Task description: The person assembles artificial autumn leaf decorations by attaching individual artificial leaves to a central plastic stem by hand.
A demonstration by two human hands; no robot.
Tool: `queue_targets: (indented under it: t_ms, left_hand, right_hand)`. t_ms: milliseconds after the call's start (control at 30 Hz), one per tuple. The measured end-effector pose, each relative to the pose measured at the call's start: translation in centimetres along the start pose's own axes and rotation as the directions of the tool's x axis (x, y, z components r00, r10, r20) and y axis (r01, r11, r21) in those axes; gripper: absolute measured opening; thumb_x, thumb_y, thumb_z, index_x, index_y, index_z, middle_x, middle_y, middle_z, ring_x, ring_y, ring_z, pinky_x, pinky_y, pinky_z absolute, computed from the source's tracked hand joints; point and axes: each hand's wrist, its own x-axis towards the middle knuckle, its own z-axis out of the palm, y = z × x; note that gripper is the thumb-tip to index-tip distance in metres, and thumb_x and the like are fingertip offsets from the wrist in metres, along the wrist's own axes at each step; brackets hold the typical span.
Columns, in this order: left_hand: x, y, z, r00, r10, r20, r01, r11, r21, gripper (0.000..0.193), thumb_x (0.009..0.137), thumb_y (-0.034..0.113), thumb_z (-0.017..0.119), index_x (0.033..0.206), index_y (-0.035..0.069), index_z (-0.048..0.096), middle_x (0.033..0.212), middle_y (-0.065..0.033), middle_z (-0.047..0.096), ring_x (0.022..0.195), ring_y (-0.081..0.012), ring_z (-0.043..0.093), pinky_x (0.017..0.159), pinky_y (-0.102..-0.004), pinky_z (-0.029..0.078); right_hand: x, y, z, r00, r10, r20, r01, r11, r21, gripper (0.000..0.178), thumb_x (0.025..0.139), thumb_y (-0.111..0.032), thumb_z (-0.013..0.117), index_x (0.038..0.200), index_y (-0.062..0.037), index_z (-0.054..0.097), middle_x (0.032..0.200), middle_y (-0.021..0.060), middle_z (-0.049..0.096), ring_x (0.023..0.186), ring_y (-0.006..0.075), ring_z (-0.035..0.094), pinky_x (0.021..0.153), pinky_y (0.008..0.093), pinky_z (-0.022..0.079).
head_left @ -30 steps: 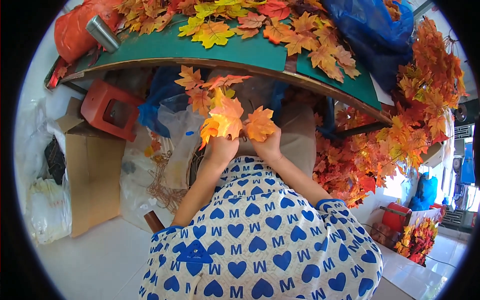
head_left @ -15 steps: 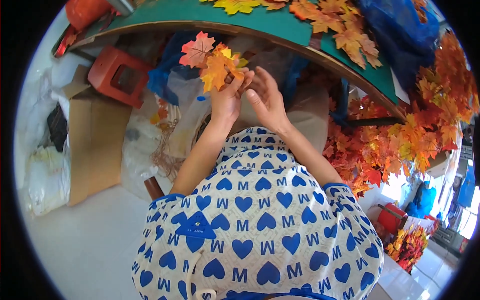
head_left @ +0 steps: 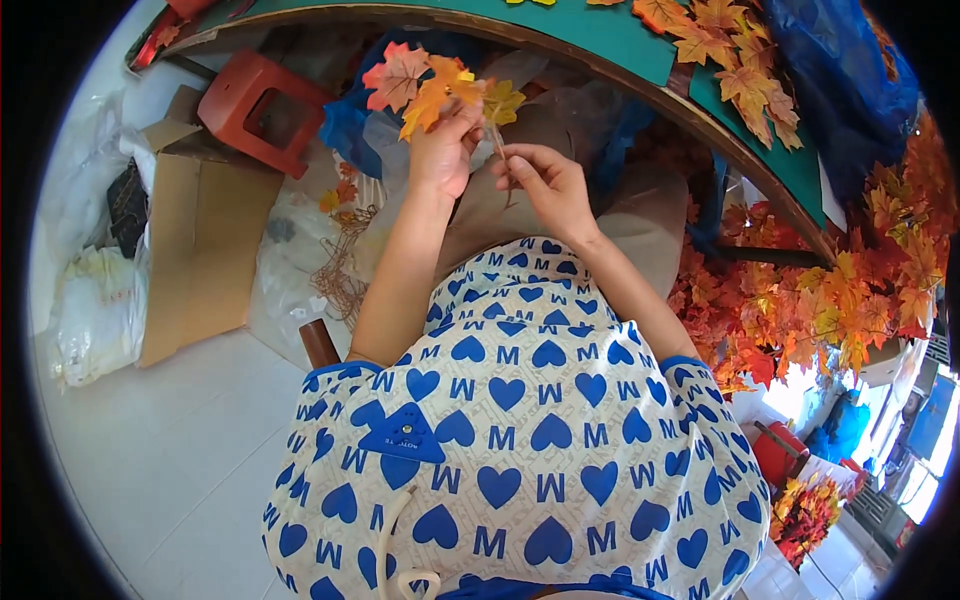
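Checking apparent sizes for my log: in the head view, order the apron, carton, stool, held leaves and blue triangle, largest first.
1. Apron
2. Carton
3. Stool and held leaves: too alike to rank
4. Blue triangle

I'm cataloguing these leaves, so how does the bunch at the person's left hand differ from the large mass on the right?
The held bunch shows only a few leaves; the large mass shows a great many. The held bunch is in the left hand, while the large mass spreads by the green table, untouched. Both have lobed red, orange and yellow leaves.
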Motion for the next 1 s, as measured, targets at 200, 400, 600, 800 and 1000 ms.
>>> queue_targets:
  t_ms: [200, 400, 600, 800, 1000]
  left_hand:
    - [0.3, -0.9, -2.0, 0.984, -0.167, 0.060, 0.177, 0.939, -0.294, 0.028, 0.086, 0.013, 0.062, 0.113, 0.010, 0.056, 0.079, 0.0014, 0.057, 0.067, -0.0092, 0.054, 0.058, -0.0216, 0.044]
    - [0.2, -2.5, -2.9, 0.972, -0.167, 0.164, 0.224, 0.864, -0.450, 0.030, 0.087, 0.017, 0.060, 0.116, 0.011, 0.053, 0.084, -0.0015, 0.059, 0.074, -0.0110, 0.057, 0.062, -0.0223, 0.046]
    - [-0.9, -4.4, -2.0, 0.953, -0.231, 0.197, 0.279, 0.922, -0.269, 0.027, 0.088, 0.014, 0.058, 0.113, 0.007, 0.054, 0.097, -0.0044, 0.060, 0.087, -0.0148, 0.059, 0.073, -0.0264, 0.048]
    - [-3.0, -5.1, 0.4, 0.985, -0.149, 0.090, 0.162, 0.975, -0.152, 0.023, 0.088, 0.008, 0.054, 0.109, -0.001, 0.057, 0.101, -0.0081, 0.060, 0.092, -0.0177, 0.058, 0.084, -0.0308, 0.047]
    - [-3.7, -6.9, 0.2, 0.970, -0.071, -0.231, 0.055, 0.996, -0.075, 0.025, 0.089, 0.009, 0.057, 0.110, -0.004, 0.058, 0.097, -0.0036, 0.059, 0.081, -0.0093, 0.057, 0.073, -0.0208, 0.048]
  right_hand:
    - [-0.1, -0.2, -0.3, 0.994, -0.045, -0.100, 0.029, 0.988, -0.152, 0.022, 0.085, -0.004, 0.061, 0.106, 0.0037, 0.060, 0.092, 0.0065, 0.064, 0.076, 0.0091, 0.060, 0.070, 0.0202, 0.048]
    - [-0.2, -0.1, -0.4, 0.960, -0.224, -0.169, 0.144, 0.910, -0.389, 0.019, 0.076, -0.003, 0.069, 0.095, 0.0002, 0.066, 0.089, 0.0092, 0.066, 0.076, 0.0142, 0.062, 0.070, 0.0239, 0.050]
    - [0.3, -0.8, -1.0, 0.900, -0.426, -0.096, 0.307, 0.773, -0.555, 0.017, 0.074, -0.002, 0.070, 0.091, -0.0012, 0.068, 0.089, 0.0121, 0.065, 0.079, 0.0213, 0.064, 0.069, 0.0267, 0.051]
    - [0.9, -0.3, -2.2, 0.836, -0.548, 0.020, 0.373, 0.541, -0.754, 0.016, 0.069, 0.003, 0.069, 0.085, -0.0011, 0.066, 0.089, 0.0130, 0.064, 0.081, 0.0279, 0.063, 0.070, 0.0319, 0.052]
    - [0.8, -0.1, -1.9, 0.789, -0.449, 0.420, 0.519, 0.119, -0.846, 0.024, 0.070, -0.007, 0.058, 0.092, -0.0012, 0.062, 0.089, 0.0120, 0.060, 0.081, 0.0277, 0.060, 0.070, 0.0355, 0.048]
